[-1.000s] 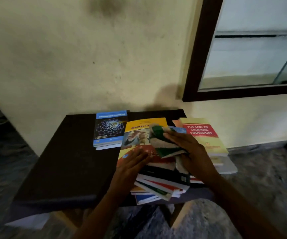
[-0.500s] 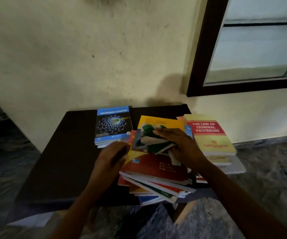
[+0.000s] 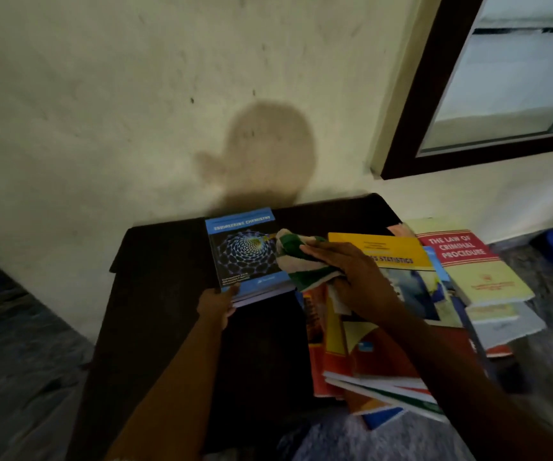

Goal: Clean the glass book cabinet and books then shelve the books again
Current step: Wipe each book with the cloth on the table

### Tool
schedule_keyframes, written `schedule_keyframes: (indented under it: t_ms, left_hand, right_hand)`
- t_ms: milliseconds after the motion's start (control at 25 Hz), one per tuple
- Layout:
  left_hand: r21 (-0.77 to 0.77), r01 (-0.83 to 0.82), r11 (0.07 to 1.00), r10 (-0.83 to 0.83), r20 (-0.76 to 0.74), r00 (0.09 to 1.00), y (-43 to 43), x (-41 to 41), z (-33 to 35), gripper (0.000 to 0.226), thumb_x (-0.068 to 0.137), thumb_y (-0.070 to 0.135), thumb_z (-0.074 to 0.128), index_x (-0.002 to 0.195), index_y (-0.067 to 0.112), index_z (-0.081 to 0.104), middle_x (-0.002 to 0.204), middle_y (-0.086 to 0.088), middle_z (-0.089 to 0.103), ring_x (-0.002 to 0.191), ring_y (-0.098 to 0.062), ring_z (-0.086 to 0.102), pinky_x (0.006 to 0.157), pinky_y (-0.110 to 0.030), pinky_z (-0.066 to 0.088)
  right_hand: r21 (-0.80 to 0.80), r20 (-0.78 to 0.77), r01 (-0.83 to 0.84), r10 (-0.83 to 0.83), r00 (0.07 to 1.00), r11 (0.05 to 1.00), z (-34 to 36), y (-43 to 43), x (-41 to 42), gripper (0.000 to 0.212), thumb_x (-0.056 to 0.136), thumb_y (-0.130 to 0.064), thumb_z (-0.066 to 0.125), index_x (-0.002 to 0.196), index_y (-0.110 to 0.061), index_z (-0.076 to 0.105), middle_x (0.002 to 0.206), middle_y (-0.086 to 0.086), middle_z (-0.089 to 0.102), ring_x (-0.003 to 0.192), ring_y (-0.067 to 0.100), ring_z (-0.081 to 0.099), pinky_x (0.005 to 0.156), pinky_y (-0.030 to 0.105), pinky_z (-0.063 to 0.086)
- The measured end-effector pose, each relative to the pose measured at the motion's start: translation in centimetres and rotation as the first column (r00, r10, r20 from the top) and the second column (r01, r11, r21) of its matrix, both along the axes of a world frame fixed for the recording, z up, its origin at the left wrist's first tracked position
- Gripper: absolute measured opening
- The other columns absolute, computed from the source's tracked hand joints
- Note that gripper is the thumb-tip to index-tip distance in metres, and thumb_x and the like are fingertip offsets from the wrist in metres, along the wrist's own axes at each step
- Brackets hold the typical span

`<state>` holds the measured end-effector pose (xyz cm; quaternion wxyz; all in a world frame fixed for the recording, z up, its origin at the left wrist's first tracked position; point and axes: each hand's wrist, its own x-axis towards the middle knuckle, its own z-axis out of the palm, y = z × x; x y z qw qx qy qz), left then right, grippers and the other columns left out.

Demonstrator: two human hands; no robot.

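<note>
dark table (image 3: 168,294): left edge runs diagonally toward the camera, with bare top between it and the books. near edge is cut off by the frame bottom.

left hand (image 3: 216,306): grips the near-left corner of the blue book (image 3: 245,251), thumb on the cover. fingers underneath are hidden. cover reads "engineering chemistry"; the small print at its foot is unreadable. the book lies on thinner items at the back of the table, against the wall.

cloth (image 3: 301,261): green and white, bunched, touching the blue book's right edge. right hand (image 3: 358,281) has it gathered under the fingers, and a strip hangs out below the palm.

yellow book (image 3: 398,249): lies on top of the stack (image 3: 361,357). the title is partly covered by the hand; "...ss statistics" is legible. the stack is fanned and overhangs the near table edge. its lower titles are blurred.

"the law of criminal procedure" book (image 3: 474,271): red band, yellow cover, on its own pile at the table's right edge.

cabinet (image 3: 429,94): dark frame, glass pane (image 3: 508,78), upper right, cut off by the frame.
</note>
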<state>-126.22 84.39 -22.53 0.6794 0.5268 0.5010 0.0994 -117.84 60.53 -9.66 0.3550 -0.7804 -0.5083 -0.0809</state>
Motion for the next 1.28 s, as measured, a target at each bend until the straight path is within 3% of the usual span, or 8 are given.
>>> schedule_keyframes:
  t_ms: [160, 280, 400, 560, 880, 1040, 1120, 1280]
  left_hand:
    - [0.135, 0.026, 0.990, -0.026, 0.001, 1.000, 1.7, -1.7, -0.9, 0.040, 0.089, 0.018, 0.062, 0.119, -0.006, 0.053, 0.109, -0.024, 0.061, 0.073, -0.022, 0.058, 0.055, -0.024, 0.048]
    - [0.149, -0.031, 0.988, 0.021, 0.067, 0.998, 3.1, -3.6, 0.3, 0.038, 0.092, 0.012, 0.058, 0.125, -0.006, 0.052, 0.112, -0.026, 0.061, 0.075, -0.023, 0.060, 0.061, -0.027, 0.053]
    - [-0.003, -0.174, 0.985, 0.171, 0.218, 0.961, 4.7, -7.3, 1.7, 0.032, 0.094, 0.007, 0.052, 0.124, -0.003, 0.051, 0.107, -0.019, 0.058, 0.093, -0.029, 0.059, 0.074, -0.036, 0.054]
    - [-0.115, -0.260, 0.959, 0.278, 0.184, 0.943, 6.1, -16.2, 1.6, 0.018, 0.095, 0.004, 0.049, 0.112, 0.001, 0.053, 0.086, -0.013, 0.059, 0.075, -0.024, 0.057, 0.049, -0.022, 0.056]
    - [-0.261, -0.546, 0.796, 0.587, 0.111, 0.802, 1.7, -28.9, 0.2, 0.014, 0.095, 0.002, 0.045, 0.088, 0.004, 0.058, 0.069, -0.010, 0.070, 0.057, -0.017, 0.068, 0.050, -0.024, 0.056]
    - [-0.354, -0.572, 0.740, 0.646, 0.134, 0.752, 1.6, -29.7, -0.1, 0.017, 0.097, 0.004, 0.043, 0.096, 0.003, 0.060, 0.079, -0.012, 0.071, 0.066, -0.020, 0.069, 0.061, -0.028, 0.057]
    - [-0.358, -0.559, 0.748, 0.632, 0.127, 0.764, 1.7, -29.8, -0.3, 0.017, 0.097, 0.005, 0.043, 0.099, 0.002, 0.060, 0.088, -0.015, 0.069, 0.075, -0.024, 0.067, 0.065, -0.030, 0.057]
    - [-0.346, -0.570, 0.745, 0.634, 0.102, 0.767, 1.9, -30.0, -0.9, 0.016, 0.097, 0.005, 0.043, 0.103, 0.000, 0.057, 0.093, -0.019, 0.066, 0.080, -0.027, 0.063, 0.060, -0.028, 0.059]
  right_hand:
    - [-0.039, -0.059, 0.023, -0.026, 0.998, 0.999, -0.5, 2.0, -1.8, 0.061, 0.068, 0.003, 0.052, 0.127, -0.010, 0.053, 0.124, -0.005, 0.045, 0.112, 0.004, 0.042, 0.096, -0.001, 0.024]
    - [-0.081, -0.124, -0.003, -0.007, 0.992, 0.997, -0.8, 4.7, -2.5, 0.063, 0.071, 0.000, 0.051, 0.130, -0.020, 0.046, 0.129, -0.001, 0.050, 0.116, 0.013, 0.044, 0.098, 0.021, 0.035]
    - [-0.074, -0.185, -0.053, 0.038, 0.982, 0.996, -0.9, 7.8, -3.7, 0.066, 0.070, 0.004, 0.049, 0.130, -0.022, 0.047, 0.128, -0.008, 0.045, 0.118, 0.008, 0.041, 0.104, 0.015, 0.028]
    - [-0.079, -0.288, -0.181, 0.152, 0.946, 0.980, -2.6, 13.0, -5.6, 0.064, 0.074, 0.009, 0.050, 0.129, -0.024, 0.050, 0.129, -0.012, 0.043, 0.121, 0.005, 0.039, 0.104, 0.015, 0.026]
    - [-0.131, -0.377, -0.415, 0.342, 0.861, 0.900, -8.8, 24.1, -10.4, 0.056, 0.076, 0.016, 0.051, 0.127, -0.006, 0.056, 0.133, 0.010, 0.052, 0.120, 0.009, 0.041, 0.100, 0.000, 0.019]
    - [-0.324, -0.387, -0.393, 0.258, 0.885, 0.861, -12.9, 29.2, -9.8, 0.058, 0.085, 0.011, 0.045, 0.140, -0.005, 0.036, 0.148, 0.015, 0.033, 0.137, 0.027, 0.031, 0.109, 0.019, 0.018]
    - [-0.463, -0.237, -0.330, 0.243, 0.941, 0.823, -14.6, 29.5, -10.8, 0.063, 0.087, 0.005, 0.045, 0.145, -0.011, 0.026, 0.153, 0.011, 0.023, 0.140, 0.027, 0.024, 0.111, 0.032, 0.018]
    - [-0.407, -0.114, -0.454, 0.449, 0.886, 0.793, -16.1, 25.7, -18.0, 0.069, 0.080, 0.008, 0.043, 0.142, -0.022, 0.037, 0.150, 0.003, 0.033, 0.135, 0.026, 0.034, 0.106, 0.043, 0.029]
